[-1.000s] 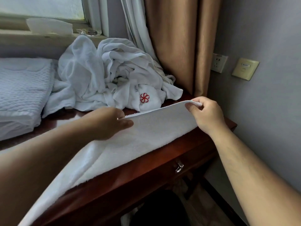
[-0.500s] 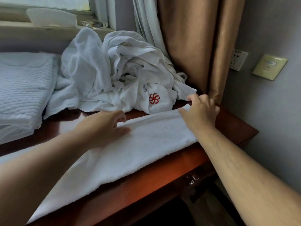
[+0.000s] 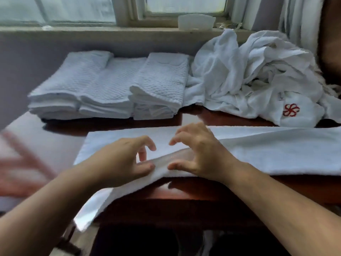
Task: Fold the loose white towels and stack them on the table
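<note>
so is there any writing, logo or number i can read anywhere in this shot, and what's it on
No words or numbers can be read.
One red pinwheel emblem, on a towel in the loose pile: a sign only, no letters.
One small label just above it: markings too small to read.

Single view on record. I am wearing the camera on my head; it is looking forward and down along my forearms, sitting close over the near edge of the table [image 3: 203, 189], and facing the window [image 3: 184, 4] wall squarely. My left hand [image 3: 121, 159], right hand [image 3: 199, 154] and the towel [image 3: 276, 152] are sitting at centre frame.
</note>
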`<action>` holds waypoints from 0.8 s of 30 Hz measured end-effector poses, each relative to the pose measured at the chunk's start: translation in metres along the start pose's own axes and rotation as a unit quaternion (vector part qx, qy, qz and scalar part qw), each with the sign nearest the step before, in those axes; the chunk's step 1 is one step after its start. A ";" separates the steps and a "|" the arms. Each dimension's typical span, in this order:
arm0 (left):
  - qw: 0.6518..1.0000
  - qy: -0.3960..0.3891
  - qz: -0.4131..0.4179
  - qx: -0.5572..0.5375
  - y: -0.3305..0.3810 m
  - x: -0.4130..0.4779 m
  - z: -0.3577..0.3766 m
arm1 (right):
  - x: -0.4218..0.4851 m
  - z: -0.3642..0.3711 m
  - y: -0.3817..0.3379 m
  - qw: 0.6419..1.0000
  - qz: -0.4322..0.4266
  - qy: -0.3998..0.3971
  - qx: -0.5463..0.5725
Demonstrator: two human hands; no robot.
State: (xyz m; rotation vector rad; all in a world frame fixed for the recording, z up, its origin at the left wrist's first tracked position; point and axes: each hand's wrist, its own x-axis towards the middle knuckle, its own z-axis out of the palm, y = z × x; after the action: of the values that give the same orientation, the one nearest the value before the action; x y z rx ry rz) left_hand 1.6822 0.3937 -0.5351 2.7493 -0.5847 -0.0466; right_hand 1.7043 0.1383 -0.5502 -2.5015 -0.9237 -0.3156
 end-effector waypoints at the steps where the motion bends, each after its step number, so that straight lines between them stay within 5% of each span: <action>1: 1.000 0.002 -0.014 -0.018 -0.009 -0.011 -0.003 | 0.005 0.008 -0.011 0.999 -0.025 -0.029 -0.014; 6: 0.974 -0.002 -0.078 -0.211 -0.042 -0.026 -0.008 | 0.037 0.042 -0.060 0.995 -0.085 -0.049 -0.005; 12: 0.958 0.027 -0.113 -0.262 -0.070 -0.045 -0.016 | 0.063 0.051 -0.063 0.997 -0.007 -0.065 0.032; 19: 0.868 0.032 -0.102 -0.485 -0.092 -0.076 -0.036 | 0.101 0.047 -0.049 0.994 0.071 -0.031 0.072; 24: 0.919 0.113 -0.139 -0.352 -0.095 -0.056 -0.038 | 0.129 0.051 -0.039 0.993 0.098 -0.053 0.035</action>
State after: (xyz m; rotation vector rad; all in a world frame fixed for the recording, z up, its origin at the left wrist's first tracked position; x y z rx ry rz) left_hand 1.6716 0.5096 -0.5315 2.0669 -0.0717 -0.0019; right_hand 1.7779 0.2614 -0.5347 -2.5389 -0.7074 -0.0869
